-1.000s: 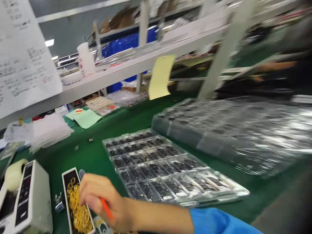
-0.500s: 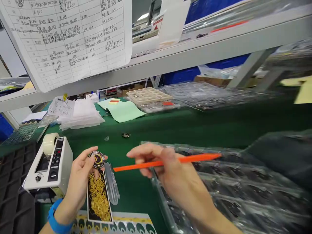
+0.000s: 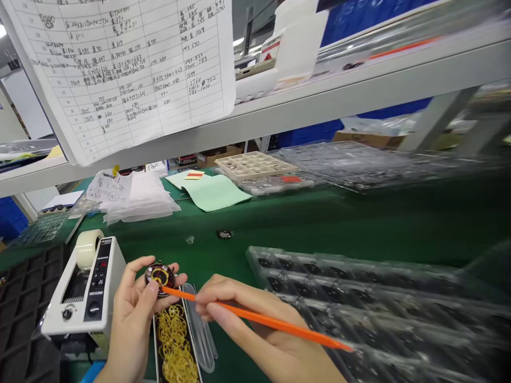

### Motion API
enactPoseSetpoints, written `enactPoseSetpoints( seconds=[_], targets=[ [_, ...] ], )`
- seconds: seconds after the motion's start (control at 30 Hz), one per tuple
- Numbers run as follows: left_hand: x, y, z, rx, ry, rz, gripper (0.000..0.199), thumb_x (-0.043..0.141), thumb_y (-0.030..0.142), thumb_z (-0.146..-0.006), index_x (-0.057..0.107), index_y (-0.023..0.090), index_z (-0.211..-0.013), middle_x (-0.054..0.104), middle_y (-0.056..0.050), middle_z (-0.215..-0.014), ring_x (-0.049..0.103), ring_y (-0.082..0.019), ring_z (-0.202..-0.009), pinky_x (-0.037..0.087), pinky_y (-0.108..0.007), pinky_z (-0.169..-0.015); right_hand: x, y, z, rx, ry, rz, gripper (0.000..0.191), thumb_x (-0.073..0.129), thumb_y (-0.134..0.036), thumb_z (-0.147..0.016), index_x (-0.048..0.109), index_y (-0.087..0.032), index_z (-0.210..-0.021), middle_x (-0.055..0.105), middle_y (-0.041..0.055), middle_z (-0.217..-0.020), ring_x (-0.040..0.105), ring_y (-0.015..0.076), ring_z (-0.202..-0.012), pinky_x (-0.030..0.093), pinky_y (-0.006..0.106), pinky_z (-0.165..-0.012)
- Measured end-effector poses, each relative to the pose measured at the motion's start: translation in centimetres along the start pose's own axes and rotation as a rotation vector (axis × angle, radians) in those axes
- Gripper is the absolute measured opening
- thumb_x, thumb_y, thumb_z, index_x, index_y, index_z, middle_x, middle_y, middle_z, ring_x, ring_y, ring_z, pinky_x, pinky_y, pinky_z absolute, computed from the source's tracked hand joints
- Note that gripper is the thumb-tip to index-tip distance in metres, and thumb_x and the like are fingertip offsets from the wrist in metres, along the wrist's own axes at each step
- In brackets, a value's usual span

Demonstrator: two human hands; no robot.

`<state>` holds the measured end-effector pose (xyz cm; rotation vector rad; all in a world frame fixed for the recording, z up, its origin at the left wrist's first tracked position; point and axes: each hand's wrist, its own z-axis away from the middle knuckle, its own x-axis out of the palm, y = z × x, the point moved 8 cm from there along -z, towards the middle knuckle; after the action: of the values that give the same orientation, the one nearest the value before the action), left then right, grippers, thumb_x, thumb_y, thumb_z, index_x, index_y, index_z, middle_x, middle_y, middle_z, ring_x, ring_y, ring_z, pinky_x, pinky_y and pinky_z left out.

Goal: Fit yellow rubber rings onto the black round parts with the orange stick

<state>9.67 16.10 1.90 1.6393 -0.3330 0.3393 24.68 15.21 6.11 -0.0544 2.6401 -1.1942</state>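
My left hand grips a small round black watch-like part between thumb and fingers, its face turned up. A yellow ring lies on that face. My right hand pinches a thin orange stick like a pen. The stick's left tip touches or nearly touches the part's lower edge beside my left thumb. Below my left hand is a narrow box filled with loose yellow rings. A clear plastic lid or case lies along its right side.
A white tape dispenser stands at left beside a black compartment tray. Clear trays of dark parts cover the right. Another round part, green paper and a beige tray lie behind. A shelf edge crosses above.
My right hand has come left and lower, bringing the orange stick's tip to the round part. My left hand still holds that part, now tilted differently. The view has shifted slightly.
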Motion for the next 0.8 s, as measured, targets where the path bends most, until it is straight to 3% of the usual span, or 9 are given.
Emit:
enactPoseSetpoints(
  seconds=[0.23, 0.47, 0.63, 0.8],
  targets=[
    [0.0, 0.5, 0.3, 0.032, -0.010, 0.023, 0.032, 0.071, 0.036, -0.084, 0.065, 0.018, -0.111, 0.072, -0.012, -0.110, 0.067, -0.031, -0.107, 0.058, -0.035, -0.086, -0.4, 0.5, -0.2, -0.019, 0.013, -0.098, 0.019, 0.054, -0.023, -0.093, 0.069, -0.021, -0.082, 0.066, 0.0017, -0.069, 0.063, 0.0137, -0.063, 0.051, 0.021, -0.057],
    [-0.1, 1.1, 0.7, 0.036, -0.015, 0.037, 0.032, 0.070, 0.034, -0.085, 0.065, 0.019, -0.113, 0.072, -0.012, -0.111, 0.068, -0.029, -0.104, 0.057, -0.033, -0.085, -0.3, 0.2, -0.4, -0.197, -0.082, -0.203, 0.019, 0.055, -0.024, -0.096, 0.074, -0.022, -0.093, 0.071, 0.0045, -0.078, 0.066, 0.0140, -0.073, 0.054, 0.022, -0.064],
    [-0.2, 1.1, 0.7, 0.034, -0.023, 0.046, 0.032, 0.069, 0.034, -0.086, 0.064, 0.019, -0.114, 0.071, -0.014, -0.112, 0.067, -0.030, -0.108, 0.055, -0.034, -0.088, 0.3, -1.1, 0.0, -0.378, -0.205, -0.129, 0.023, 0.050, -0.016, -0.097, 0.068, -0.024, -0.109, 0.069, 0.0058, -0.089, 0.064, 0.0134, -0.080, 0.054, 0.024, -0.068],
    [-0.5, 0.7, 0.1, 0.036, 0.004, 0.061, 0.032, 0.066, 0.031, -0.088, 0.063, 0.018, -0.117, 0.070, -0.014, -0.115, 0.066, -0.030, -0.109, 0.056, -0.035, -0.089, 0.8, -1.6, 0.4, -0.505, -0.267, 0.055, 0.029, 0.050, 0.000, -0.092, 0.063, -0.020, -0.108, 0.068, 0.0086, -0.092, 0.062, 0.0155, -0.084, 0.052, 0.027, -0.070]
  ],
)
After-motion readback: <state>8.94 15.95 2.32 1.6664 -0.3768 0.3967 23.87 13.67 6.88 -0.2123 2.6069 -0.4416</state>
